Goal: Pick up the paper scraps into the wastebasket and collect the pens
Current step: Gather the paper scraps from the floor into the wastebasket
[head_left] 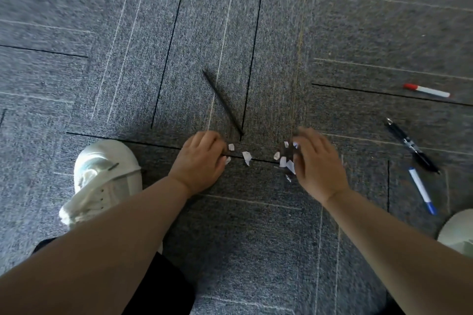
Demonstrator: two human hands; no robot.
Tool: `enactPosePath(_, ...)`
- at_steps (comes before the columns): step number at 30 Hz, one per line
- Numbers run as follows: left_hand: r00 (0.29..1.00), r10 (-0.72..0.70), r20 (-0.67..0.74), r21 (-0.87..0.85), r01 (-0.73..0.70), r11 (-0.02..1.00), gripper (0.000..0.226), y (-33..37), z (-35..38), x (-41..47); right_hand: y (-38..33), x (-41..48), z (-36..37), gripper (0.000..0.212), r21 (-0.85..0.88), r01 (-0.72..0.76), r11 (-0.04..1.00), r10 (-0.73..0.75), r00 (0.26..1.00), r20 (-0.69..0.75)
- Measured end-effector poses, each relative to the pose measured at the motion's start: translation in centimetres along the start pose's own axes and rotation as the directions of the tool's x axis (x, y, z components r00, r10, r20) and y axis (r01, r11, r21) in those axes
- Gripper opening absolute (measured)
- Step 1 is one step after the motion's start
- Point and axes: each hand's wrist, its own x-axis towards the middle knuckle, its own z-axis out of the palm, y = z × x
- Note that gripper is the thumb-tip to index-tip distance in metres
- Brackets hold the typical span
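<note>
Paper scraps are scattered on carpet between left hand and right hand. Fingers are curled at the scraps; actual pinching cannot be told, right blurred. Scraps should be raked into one pile, then lifted together.

right hand motion-blurred, right shoe cut off at right edge
</note>
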Motion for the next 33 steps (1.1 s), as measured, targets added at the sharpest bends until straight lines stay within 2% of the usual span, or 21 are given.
enactPosePath(2,0.999,-0.025,0.028,-0.024,0.026,0.999,0.051,-0.2,0.5,0.1,0.4,0.8,0.2,0.055,0.014,-0.14,0.99,0.138,0.986,0.097)
enactPosePath(3,0.996,-0.024,0.087,-0.048,0.028,0.998,0.063,-0.1,0.5,0.4,0.3,1.1,0.5,0.06,0.026,-0.152,0.988,0.146,0.977,0.158)
enactPosePath(5,0.974,0.029,0.225,-0.033,-0.022,0.999,0.08,0.1,0.8,0.6,-0.8,1.1,1.3,0.061,0.044,-0.085,0.995,0.074,0.975,0.211)
enactPosePath(7,0.949,0.106,0.296,-0.01,-0.108,0.994,0.085,0.8,1.5,0.1,-2.3,0.3,2.1,0.06,0.073,0.02,0.997,-0.037,0.969,0.243)
enactPosePath(10,0.958,0.141,0.25,-0.056,-0.132,0.99,0.077,1.7,2.8,-1.5,-3.9,-1.8,3.0,0.065,0.153,0.113,0.982,-0.143,0.969,0.201)
enactPosePath(12,0.963,0.21,0.166,-0.001,-0.213,0.977,0.067,2.1,3.2,-2.2,-3.8,-3.0,2.9,0.062,0.201,0.12,0.972,-0.138,0.987,0.081)
enactPosePath(13,0.972,0.201,0.119,0.045,-0.207,0.977,0.064,2.2,3.2,-2.2,-3.5,-3.4,2.8,0.056,0.189,0.111,0.976,-0.12,0.992,0.04)
enactPosePath(14,0.986,0.145,0.076,0.064,-0.15,0.987,0.064,2.3,3.0,-2.2,-3.1,-3.6,2.8,0.051,0.15,0.093,0.984,-0.095,0.995,0.005)
enactPosePath(16,0.998,-0.059,0.027,0.038,0.058,0.998,0.072,2.4,2.7,-1.9,-2.1,-3.7,3.0,0.056,0.068,0.007,0.998,-0.005,1.0,-0.02)
enactPosePath(18,0.955,-0.274,0.111,0.003,0.276,0.961,0.077,2.2,2.8,-1.7,-1.5,-3.4,3.0,0.065,0.036,-0.143,0.989,0.142,0.989,0.031)
enactPosePath(20,0.923,-0.335,0.191,0.006,0.34,0.94,0.076,2.3,3.0,-1.8,-1.5,-3.0,3.2,0.068,0.035,-0.256,0.966,0.248,0.958,0.143)
enactPosePath(23,0.954,-0.219,0.203,-0.039,0.231,0.972,0.077,3.2,3.5,-2.3,-2.9,-3.5,3.8,0.07,0.099,-0.191,0.977,0.172,0.97,0.172)
enactPosePath(26,0.978,0.008,0.209,-0.089,0.011,0.996,0.08,4.2,4.2,-2.5,-4.3,-4.5,4.3,0.07,0.249,-0.074,0.966,0.047,0.992,0.114)
enactPosePath(28,0.978,0.146,0.15,-0.082,-0.135,0.987,0.073,4.7,4.4,-2.3,-3.9,-5.1,4.2,0.063,0.302,-0.065,0.951,0.061,0.998,0.022)
enactPosePath(29,0.98,0.16,0.116,-0.046,-0.156,0.987,0.069,4.8,4.3,-2.2,-3.5,-5.4,4.0,0.061,0.305,-0.087,0.948,0.094,0.996,-0.007)
enactPosePath(30,0.99,0.124,0.071,0.006,-0.125,0.992,0.069,4.8,4.2,-2.0,-2.8,-5.8,3.7,0.062,0.288,-0.116,0.951,0.125,0.992,-0.011)
enactPosePath(31,0.998,0.033,0.047,0.043,-0.035,0.998,0.072,4.6,4.0,-2.0,-2.0,-6.3,3.4,0.065,0.259,-0.147,0.955,0.152,0.988,0.002)
enactPosePath(33,0.964,-0.264,0.043,0.009,0.264,0.964,0.08,4.2,3.4,-1.9,-0.6,-7.3,2.8,0.069,0.202,-0.21,0.956,0.205,0.978,0.047)
